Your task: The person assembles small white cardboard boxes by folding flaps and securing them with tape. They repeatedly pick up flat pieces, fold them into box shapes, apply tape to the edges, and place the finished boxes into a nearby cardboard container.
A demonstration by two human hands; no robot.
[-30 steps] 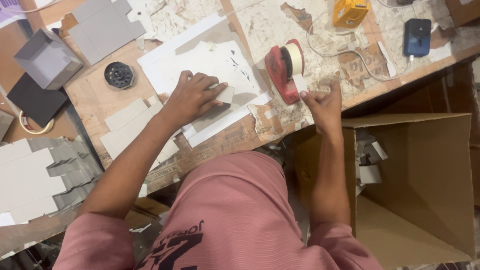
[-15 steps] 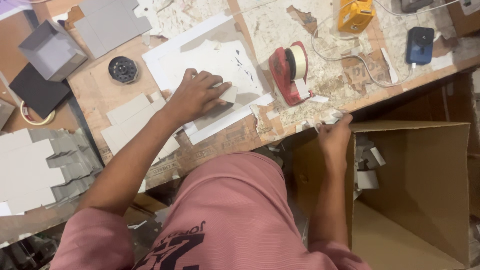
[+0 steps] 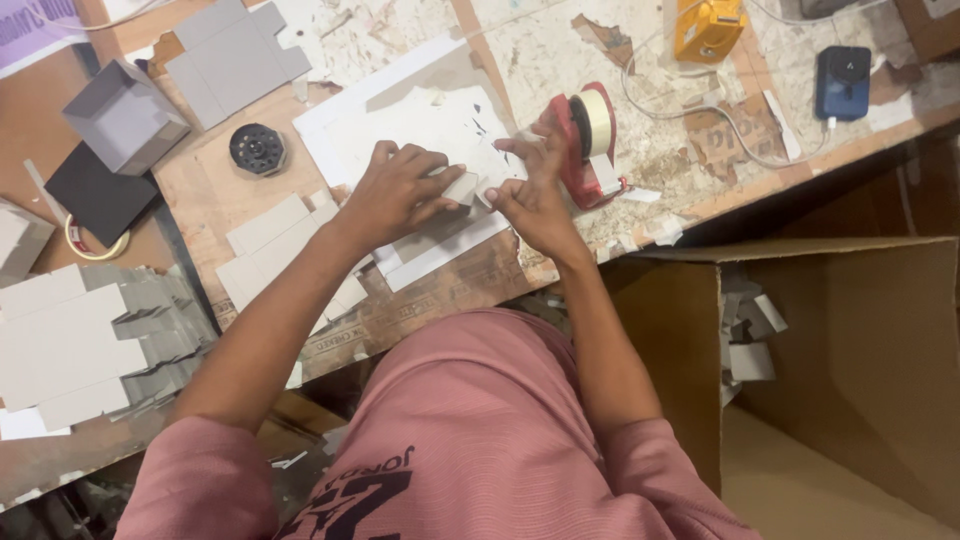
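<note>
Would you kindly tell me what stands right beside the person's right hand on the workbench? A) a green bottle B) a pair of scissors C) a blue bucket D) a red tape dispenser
D: the right hand is next to a red tape dispenser loaded with a pale roll on the workbench.

Worn wood bench (image 3: 420, 300) — tape dispenser (image 3: 580, 140), grey card stacks (image 3: 80, 340), white sheet (image 3: 400, 120).
</note>
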